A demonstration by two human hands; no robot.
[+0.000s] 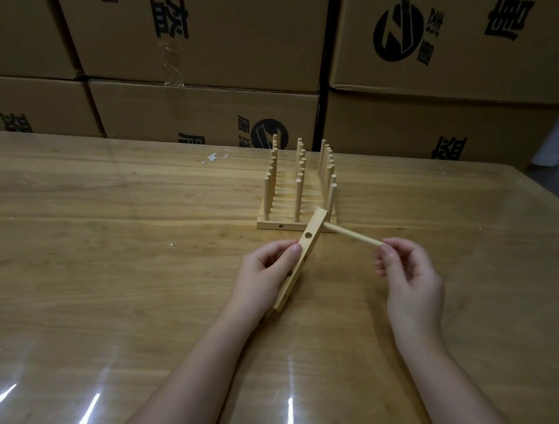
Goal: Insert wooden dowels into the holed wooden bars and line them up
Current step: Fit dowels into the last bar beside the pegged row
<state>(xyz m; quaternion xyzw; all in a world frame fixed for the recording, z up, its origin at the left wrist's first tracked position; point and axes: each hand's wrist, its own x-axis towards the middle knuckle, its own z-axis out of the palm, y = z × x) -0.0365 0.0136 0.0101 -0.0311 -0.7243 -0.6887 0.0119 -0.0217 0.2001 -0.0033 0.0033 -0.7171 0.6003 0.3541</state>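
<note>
My left hand [266,273] grips a holed wooden bar [305,244], tilted on its long edge over the table, its far end raised. A wooden dowel [353,235] sticks out sideways from the bar's far end, its tip in the hole nearest that end. My right hand [408,273] pinches the dowel's free end between thumb and fingers. Behind them stands a row of finished bars [280,226] laid side by side, each carrying upright dowels [298,193] in three lines.
The wooden table [98,263] is covered with a glossy clear sheet. Stacked cardboard boxes [200,52] form a wall along its far edge. A small white scrap [212,158] lies at the back of the table.
</note>
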